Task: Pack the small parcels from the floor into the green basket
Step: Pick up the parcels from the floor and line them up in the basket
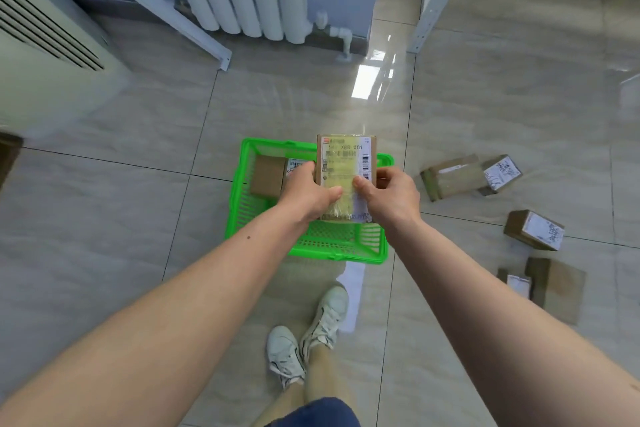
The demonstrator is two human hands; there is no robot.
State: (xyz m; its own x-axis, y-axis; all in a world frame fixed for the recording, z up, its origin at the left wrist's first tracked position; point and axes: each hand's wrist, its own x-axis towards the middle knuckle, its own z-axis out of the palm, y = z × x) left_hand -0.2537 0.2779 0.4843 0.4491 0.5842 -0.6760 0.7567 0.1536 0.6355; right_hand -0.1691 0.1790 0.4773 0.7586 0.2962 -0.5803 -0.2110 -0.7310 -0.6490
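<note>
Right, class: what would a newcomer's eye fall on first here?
Both hands, left hand and right hand, grip a taped parcel over the bright green basket at centre. One brown parcel already lies inside; more loose parcels are scattered on the tiles at right.

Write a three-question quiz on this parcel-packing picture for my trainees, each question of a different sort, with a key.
1. True or false: the green basket already holds a parcel.
2. The labelled parcel over the basket is held by: A) the left hand only, B) the right hand only, C) both hands.
3. On which side of the basket do the loose parcels lie on the floor?

Key: 1 true. 2 C. 3 The person's right.
</note>
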